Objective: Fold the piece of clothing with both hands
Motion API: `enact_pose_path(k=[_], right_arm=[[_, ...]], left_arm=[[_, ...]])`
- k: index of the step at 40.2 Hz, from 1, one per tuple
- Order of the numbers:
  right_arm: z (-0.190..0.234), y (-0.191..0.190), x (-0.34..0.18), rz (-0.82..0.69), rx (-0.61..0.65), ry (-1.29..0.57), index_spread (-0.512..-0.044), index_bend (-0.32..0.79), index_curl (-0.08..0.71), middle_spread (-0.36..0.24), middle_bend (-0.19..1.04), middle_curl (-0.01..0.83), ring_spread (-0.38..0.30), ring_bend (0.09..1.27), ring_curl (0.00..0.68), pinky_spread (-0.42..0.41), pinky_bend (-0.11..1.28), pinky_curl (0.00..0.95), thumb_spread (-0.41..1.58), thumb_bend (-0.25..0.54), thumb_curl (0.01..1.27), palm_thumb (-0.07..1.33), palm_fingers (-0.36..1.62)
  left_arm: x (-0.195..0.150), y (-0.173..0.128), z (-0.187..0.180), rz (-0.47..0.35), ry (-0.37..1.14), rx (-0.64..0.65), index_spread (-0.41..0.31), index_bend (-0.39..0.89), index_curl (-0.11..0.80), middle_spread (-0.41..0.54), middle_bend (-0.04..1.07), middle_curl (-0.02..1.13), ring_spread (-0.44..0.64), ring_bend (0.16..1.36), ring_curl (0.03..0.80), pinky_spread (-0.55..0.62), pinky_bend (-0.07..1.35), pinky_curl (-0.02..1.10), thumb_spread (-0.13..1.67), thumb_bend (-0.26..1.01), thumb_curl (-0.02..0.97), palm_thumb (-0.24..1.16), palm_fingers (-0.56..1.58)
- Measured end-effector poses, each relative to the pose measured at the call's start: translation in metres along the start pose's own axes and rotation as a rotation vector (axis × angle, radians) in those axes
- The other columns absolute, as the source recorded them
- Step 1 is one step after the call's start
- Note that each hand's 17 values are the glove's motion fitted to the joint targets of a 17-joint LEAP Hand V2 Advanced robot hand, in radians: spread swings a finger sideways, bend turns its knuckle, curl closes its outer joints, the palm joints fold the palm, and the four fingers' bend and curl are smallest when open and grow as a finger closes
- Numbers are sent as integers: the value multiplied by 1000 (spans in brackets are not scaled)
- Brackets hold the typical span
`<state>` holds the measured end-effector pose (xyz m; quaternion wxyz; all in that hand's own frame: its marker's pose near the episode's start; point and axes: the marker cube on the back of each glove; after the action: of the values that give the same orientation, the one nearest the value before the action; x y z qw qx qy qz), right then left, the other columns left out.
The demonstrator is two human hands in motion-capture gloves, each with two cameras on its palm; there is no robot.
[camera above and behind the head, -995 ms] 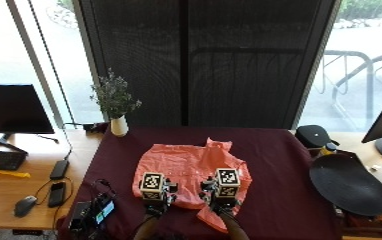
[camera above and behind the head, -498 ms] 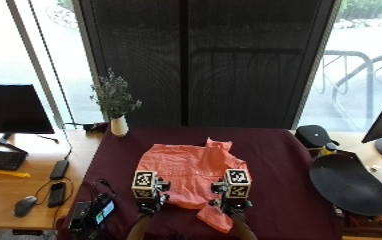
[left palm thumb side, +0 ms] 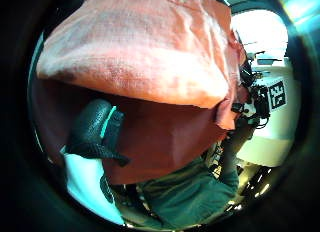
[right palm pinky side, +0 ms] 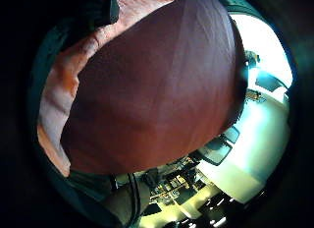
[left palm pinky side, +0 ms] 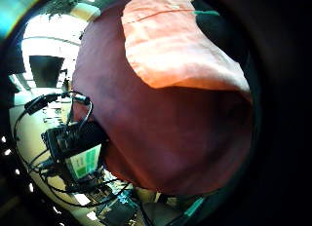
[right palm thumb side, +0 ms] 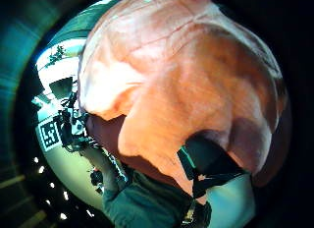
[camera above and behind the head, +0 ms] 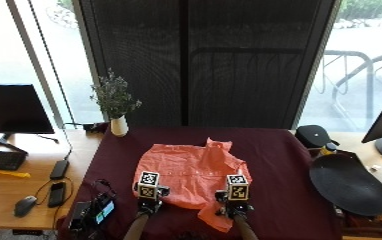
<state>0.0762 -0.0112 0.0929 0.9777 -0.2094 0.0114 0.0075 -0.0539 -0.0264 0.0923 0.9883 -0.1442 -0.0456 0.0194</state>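
Outside view: salmon shirt [camera above and behind the head: 191,172] lies crumpled mid-tablecloth [camera above and behind the head: 277,165]; left hand [camera above and behind the head: 148,200] and right hand [camera above and behind the head: 234,207] sit at its near hem. Palm views: shirt fills each; whether fingers clamp cloth, cannot tell

Daylight floods in through the windows [camera above and behind the head: 31,55] behind; palm views curve, blur and darken at their edges

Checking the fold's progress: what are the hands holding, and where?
The left hand and right hand each pinch the orange shirt by its near edge.
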Motion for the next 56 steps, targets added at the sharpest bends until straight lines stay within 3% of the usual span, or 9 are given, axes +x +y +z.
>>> enact_pose_path(k=[7, 13, 17, 18, 26, 36, 47, 53, 56], right_arm=[[-12, 5, -10, -53, 115, 5, -355, 210, 282, -17, 166, 268, 88, 388, 283, 184, 625, 337, 1011, -14, 329, 651, 301], [-8, -14, -2, 12, 307, 68, -359, 357, 342, -118, 211, 293, -61, 477, 308, 112, 444, 285, 1030, 14, 340, 738, 723], [9, -33, 2, -7, 382, 111, -329, 361, 351, -158, 232, 317, -146, 501, 312, -3, 397, 267, 1034, 47, 356, 837, 1032], [11, -33, 2, -14, 387, 118, -330, 361, 360, -165, 204, 315, -154, 482, 315, 3, 374, 266, 1036, 35, 352, 829, 960], [1, -15, 7, -77, 366, 64, -299, 329, 418, -212, 263, 376, -221, 477, 374, -112, 340, 308, 1051, 36, 359, 909, 1156], [-67, -3, 11, -149, 331, -71, -288, 251, 427, -231, 362, 434, -244, 473, 394, -153, 274, 317, 1061, 1, 354, 939, 1241], [-179, -102, -18, -90, 356, -104, -287, 196, 438, -236, 437, 477, -250, 528, 430, -174, 259, 335, 1100, -2, 351, 982, 1285], [-208, -147, -34, 88, 265, -87, -283, 190, 446, -237, 438, 485, -256, 565, 447, -183, 261, 345, 1112, -3, 352, 1008, 1286], [-212, -179, -44, 53, 342, -93, -286, 189, 449, -235, 438, 489, -255, 581, 454, -185, 264, 349, 1111, -6, 353, 1017, 1287]], left_arm=[[5, 18, -15, 10, -88, -9, -113, 214, 310, -56, 227, 400, 81, 546, 318, 310, 316, 273, 1114, 4, 320, 514, 485], [0, -26, 21, 18, -144, 241, -201, 348, 377, -196, 406, 433, -96, 517, 307, 258, 95, 197, 1134, 9, 328, 580, 875], [0, -30, 21, 33, -163, 320, -249, 422, 417, -235, 367, 440, -186, 542, 327, 205, 92, 174, 1135, 3, 332, 610, 952], [0, -28, 19, 36, -159, 320, -255, 419, 421, -242, 374, 450, -196, 537, 332, 198, 91, 171, 1138, -1, 331, 612, 940], [-2, 2, -7, 90, -77, 200, -296, 413, 448, -303, 505, 498, -263, 499, 354, 151, 64, 117, 1139, -13, 333, 636, 1030], [-4, 26, -65, 131, -162, 80, -316, 400, 469, -327, 544, 514, -301, 494, 373, 125, 66, 62, 1140, -17, 330, 644, 1061], [-22, -83, -115, -21, -112, 248, -319, 346, 477, -350, 631, 531, -327, 507, 393, 94, 74, 21, 1188, -9, 319, 667, 1096], [-35, -139, -143, -143, -177, 459, -318, 320, 480, -355, 685, 544, -324, 514, 403, 87, 76, 8, 1219, -11, 310, 666, 1110], [-39, -147, -134, -204, -235, 375, -315, 317, 484, -353, 699, 548, -317, 515, 407, 89, 79, 3, 1233, -10, 309, 669, 1109]])
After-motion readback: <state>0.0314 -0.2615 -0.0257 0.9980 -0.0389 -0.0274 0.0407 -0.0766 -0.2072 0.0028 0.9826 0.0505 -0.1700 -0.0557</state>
